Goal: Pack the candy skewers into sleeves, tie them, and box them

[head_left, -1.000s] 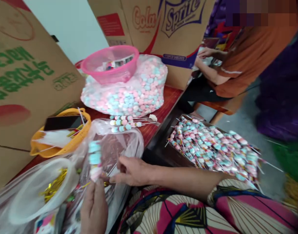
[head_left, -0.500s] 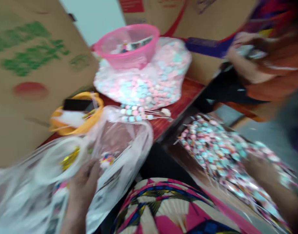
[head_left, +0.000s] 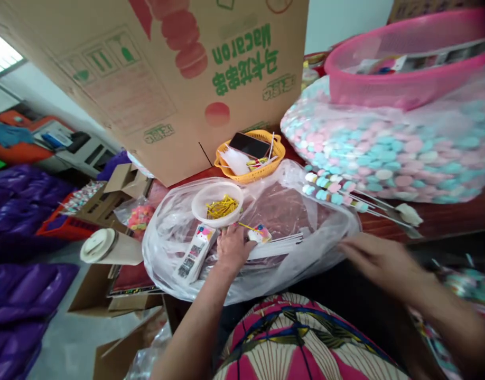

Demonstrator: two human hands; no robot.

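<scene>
Change since earlier frames: the view has swung left; the skewer of blue and pink sweets that the left hand held a second ago is gone from it, and the right hand has come back from the tray side to the bag's right edge.
Left hand [head_left: 231, 248]: palm down inside the large clear plastic bag [head_left: 317, 232], fingers loosely spread, grasping nothing, fingertips touching the small colourful printed wrapper [head_left: 260, 233].
Right hand [head_left: 379, 259]: blurred, near right, fingers extended and released, at the bag's right edge; contact cannot be told.
Wrapper location: centre of the bag, just right of the left hand, atop a sheaf of thin white sticks [head_left: 280, 244].
Inside bag, far: round white plastic bowl of gold twist ties [head_left: 217, 203].
Inside bag, left: long printed label strip [head_left: 195, 252], just beside the left hand.
Far of bag: yellow woven basket [head_left: 250, 157] holding a black phone.
Right of bag: finished skewers of blue and pink sweets [head_left: 334, 191] on the red table.
Far right: big clear sack of pink and blue sweets [head_left: 389, 153], with a pink plastic basin [head_left: 404, 68] on top.
Far left: leaning brown cardboard carton [head_left: 155, 68], blocking the view behind.
Near left: white-lidded roll [head_left: 108, 246], beside the bag.
</scene>
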